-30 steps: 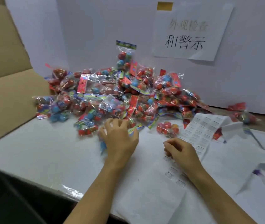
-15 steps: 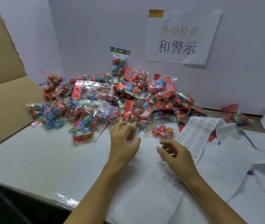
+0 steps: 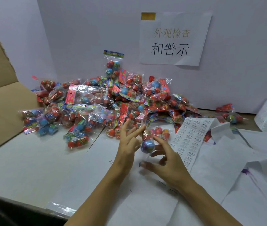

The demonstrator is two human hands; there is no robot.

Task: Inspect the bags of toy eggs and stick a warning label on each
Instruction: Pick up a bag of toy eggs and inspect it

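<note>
The left hand (image 3: 129, 144) now lifts a bag (image 3: 147, 142) off the table (image 3: 31, 168), fingers spread. The right hand (image 3: 167, 162) leaves the label sheet (image 3: 193, 137), reaching to the bag at its 11 o'clock.

White table (image 3: 31, 162) bearing egg bags (image 3: 106, 101), label sheet (image 3: 191, 137)
</note>
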